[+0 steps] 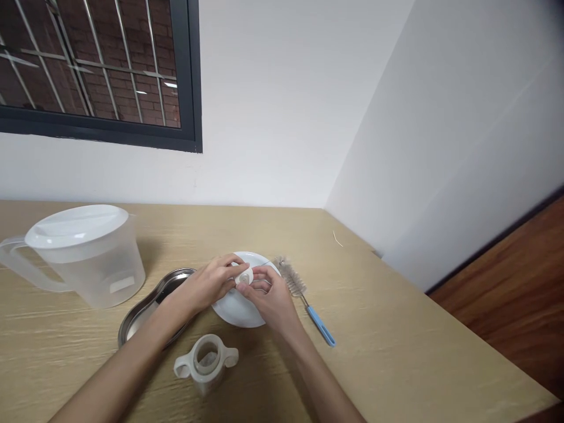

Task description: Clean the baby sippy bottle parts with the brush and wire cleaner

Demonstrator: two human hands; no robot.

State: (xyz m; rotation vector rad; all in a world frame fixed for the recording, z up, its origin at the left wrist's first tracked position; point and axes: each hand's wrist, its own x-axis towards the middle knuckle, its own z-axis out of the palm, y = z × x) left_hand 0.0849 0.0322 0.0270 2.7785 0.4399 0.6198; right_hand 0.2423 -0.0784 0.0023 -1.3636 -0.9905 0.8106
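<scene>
My left hand and my right hand meet over a white bowl in the middle of the table. Together they pinch a small, round, whitish piece between their fingertips, held just above the bowl. What exactly that piece is I cannot make out. A two-handled baby bottle stands upright in front of my arms, its top open. A bottle brush with a blue handle lies to the right of the bowl, bristles pointing away from me.
A frosted plastic jug with a lid stands at the left. A steel tray lies under my left wrist. The wooden table ends at the right, with a brown floor beyond. White walls and a barred window are behind.
</scene>
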